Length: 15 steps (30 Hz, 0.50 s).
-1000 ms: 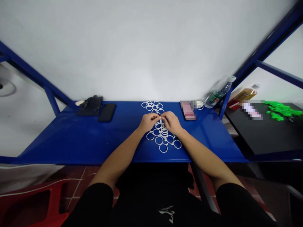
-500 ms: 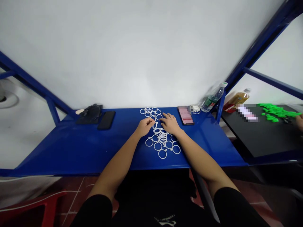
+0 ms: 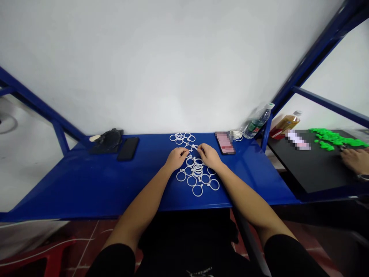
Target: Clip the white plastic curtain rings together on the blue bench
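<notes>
White rings with small eyelets, which look like curtain rings (image 3: 197, 190), lie in a loose pile on the blue table (image 3: 95, 181). My left hand (image 3: 175, 159) is closed in a pinch on the edge of a white ring at the pile's left side. Opposite it, my right hand (image 3: 210, 157) has its fingers drawn together on another white ring (image 3: 195, 147). Both hands are close together, just above the tabletop. The fingertips partly cover the two rings, so whether these are linked does not show. A smaller group of rings (image 3: 182, 137) lies beyond the hands, near the wall.
A black phone (image 3: 128, 149) and a dark plastic bag (image 3: 108, 141) are at the left. To the right lie a pink-screened phone (image 3: 225, 142), a white cable (image 3: 238, 134) and a water bottle (image 3: 258, 122). Another person's hand (image 3: 356, 160) is near green pieces (image 3: 336, 137) on a black table.
My right hand's spread fingers have closed into a pinch on a white ring. My left hand stays pinched. The other person's hand has come further into view at the right.
</notes>
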Available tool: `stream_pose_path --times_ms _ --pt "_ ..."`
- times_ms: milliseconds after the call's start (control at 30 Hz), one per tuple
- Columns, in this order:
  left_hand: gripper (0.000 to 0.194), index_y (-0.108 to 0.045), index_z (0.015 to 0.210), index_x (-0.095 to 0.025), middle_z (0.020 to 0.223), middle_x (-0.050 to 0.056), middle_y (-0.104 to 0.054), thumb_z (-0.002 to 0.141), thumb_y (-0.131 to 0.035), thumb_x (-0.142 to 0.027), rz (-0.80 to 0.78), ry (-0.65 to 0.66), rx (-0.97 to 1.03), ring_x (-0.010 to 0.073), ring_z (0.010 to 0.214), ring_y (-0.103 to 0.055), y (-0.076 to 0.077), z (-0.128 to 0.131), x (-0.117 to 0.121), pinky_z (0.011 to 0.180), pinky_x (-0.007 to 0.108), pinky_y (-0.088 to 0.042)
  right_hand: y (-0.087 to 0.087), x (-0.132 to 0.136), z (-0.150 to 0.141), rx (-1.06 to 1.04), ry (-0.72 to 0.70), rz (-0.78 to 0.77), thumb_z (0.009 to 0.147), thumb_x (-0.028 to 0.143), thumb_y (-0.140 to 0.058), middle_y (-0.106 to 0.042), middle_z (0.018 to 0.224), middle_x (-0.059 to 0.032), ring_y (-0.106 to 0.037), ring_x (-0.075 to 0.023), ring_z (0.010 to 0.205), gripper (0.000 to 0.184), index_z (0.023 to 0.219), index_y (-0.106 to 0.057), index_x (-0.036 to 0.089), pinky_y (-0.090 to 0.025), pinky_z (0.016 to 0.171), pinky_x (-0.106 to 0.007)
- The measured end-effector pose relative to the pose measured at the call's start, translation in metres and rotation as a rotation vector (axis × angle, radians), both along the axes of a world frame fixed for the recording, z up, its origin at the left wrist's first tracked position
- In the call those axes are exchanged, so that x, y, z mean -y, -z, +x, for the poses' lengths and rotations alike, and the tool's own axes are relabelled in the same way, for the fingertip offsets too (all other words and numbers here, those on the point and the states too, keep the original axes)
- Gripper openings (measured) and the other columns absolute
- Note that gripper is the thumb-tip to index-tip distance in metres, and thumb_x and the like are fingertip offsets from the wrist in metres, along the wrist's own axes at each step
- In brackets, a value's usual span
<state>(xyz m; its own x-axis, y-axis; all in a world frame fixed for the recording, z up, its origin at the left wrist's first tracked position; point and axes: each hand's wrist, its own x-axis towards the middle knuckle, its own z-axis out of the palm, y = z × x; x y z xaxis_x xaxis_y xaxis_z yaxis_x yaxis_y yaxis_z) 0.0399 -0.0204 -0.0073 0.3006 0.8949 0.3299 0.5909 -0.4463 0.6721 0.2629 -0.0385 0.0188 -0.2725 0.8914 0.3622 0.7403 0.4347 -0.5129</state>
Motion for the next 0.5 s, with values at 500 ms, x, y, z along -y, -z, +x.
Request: stream_pose_path --times_ms 500 --pt "0.022 -0.076 0.114 -0.023 0.095 0.005 -0.08 0.097 -0.066 -0.033 0.201 -0.007 -0.038 0.021 0.084 -0.073 -0.007 0.004 0.011 0.08 0.033 -0.051 0.002 0.005 -0.003 -0.06 -0.137 0.048 0.107 0.03 -0.048 -0.076 0.126 -0.0073 -0.071 -0.023 0.116 0.032 0.13 -0.069 0.024 -0.055 0.102 -0.037"
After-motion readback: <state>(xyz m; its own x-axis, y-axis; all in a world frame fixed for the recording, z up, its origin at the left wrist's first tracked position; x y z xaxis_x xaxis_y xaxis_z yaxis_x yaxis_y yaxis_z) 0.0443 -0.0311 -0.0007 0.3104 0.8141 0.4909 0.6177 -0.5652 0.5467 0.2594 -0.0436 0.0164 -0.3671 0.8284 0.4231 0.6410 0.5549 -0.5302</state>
